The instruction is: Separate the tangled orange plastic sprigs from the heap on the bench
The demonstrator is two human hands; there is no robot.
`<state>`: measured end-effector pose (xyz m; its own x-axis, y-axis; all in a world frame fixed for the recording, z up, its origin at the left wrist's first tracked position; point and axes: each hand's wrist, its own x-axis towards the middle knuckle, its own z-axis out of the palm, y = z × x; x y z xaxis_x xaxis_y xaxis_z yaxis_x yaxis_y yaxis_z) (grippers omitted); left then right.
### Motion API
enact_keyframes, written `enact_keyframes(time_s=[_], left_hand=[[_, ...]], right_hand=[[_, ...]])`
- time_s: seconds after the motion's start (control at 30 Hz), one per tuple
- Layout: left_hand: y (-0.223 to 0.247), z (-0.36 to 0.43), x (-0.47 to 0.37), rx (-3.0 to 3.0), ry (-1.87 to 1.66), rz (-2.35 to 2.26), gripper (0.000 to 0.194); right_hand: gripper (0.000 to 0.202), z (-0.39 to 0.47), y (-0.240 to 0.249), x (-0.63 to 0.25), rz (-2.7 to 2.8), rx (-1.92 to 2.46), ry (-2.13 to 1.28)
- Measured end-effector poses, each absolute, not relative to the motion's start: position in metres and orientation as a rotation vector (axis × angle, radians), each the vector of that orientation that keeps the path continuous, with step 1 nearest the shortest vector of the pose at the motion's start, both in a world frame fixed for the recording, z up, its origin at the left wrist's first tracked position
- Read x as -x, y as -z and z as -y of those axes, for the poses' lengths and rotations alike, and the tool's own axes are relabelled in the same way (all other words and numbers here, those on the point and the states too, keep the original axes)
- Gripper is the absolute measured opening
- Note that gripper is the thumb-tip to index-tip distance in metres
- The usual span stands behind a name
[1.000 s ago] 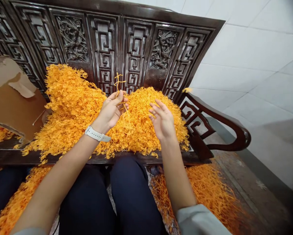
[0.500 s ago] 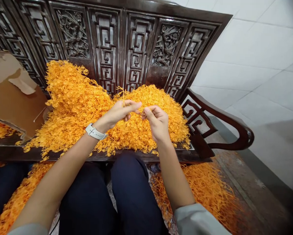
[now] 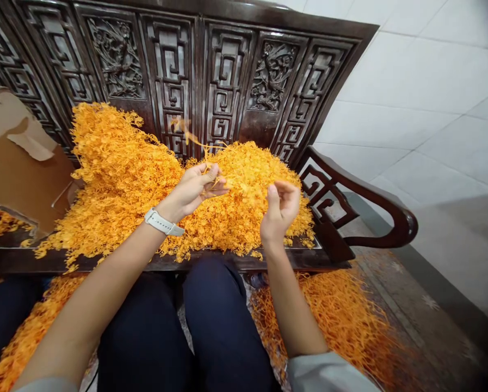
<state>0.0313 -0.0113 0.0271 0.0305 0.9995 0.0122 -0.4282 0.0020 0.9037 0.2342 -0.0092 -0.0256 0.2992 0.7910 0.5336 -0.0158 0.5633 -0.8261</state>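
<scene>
Nearest, the right hand (image 3: 280,209) has pulled back from the left since half a second ago, fingers half curled, seemingly empty (palm not fully visible). Beyond it, the left hand (image 3: 195,188) still pinches a thin orange plastic strand (image 3: 195,140), now flicking upward above the heap of tangled orange plastic pieces (image 3: 146,179) on the dark carved wooden bench (image 3: 227,65).

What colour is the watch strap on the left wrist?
White, or a very pale grey. The head view shows the watch strap clearly, just behind the left hand.
</scene>
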Motion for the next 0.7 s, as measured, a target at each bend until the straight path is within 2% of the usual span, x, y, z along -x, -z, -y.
enact_keyframes(time_s=[0.03, 0.1, 0.3, 0.5, 0.7], left_hand=[[-0.028, 0.011, -0.031, -0.843, -1.396, -0.841, 0.021], [-0.029, 0.009, -0.033, -0.778, -1.428, -0.832, 0.019], [-0.02, 0.01, -0.048, -0.947, -1.402, -0.856, 0.019], [-0.027, 0.022, -0.055, -1.129, -1.217, -0.98, 0.032], [-0.032, 0.029, -0.06, -1.409, -1.016, -1.055, 0.014]], right_hand=[[0.018, 0.016, 0.031, -0.232, 1.132, 0.821, -0.565], [0.025, 0.028, 0.038, -0.227, 1.183, 0.794, -0.63], [0.043, 0.018, 0.028, -0.209, 1.192, 0.714, -1.321], [0.046, -0.003, 0.017, -0.197, 0.957, 0.672, -1.21], [0.056, -0.002, 0.011, -0.187, 0.885, 0.72, -1.296]])
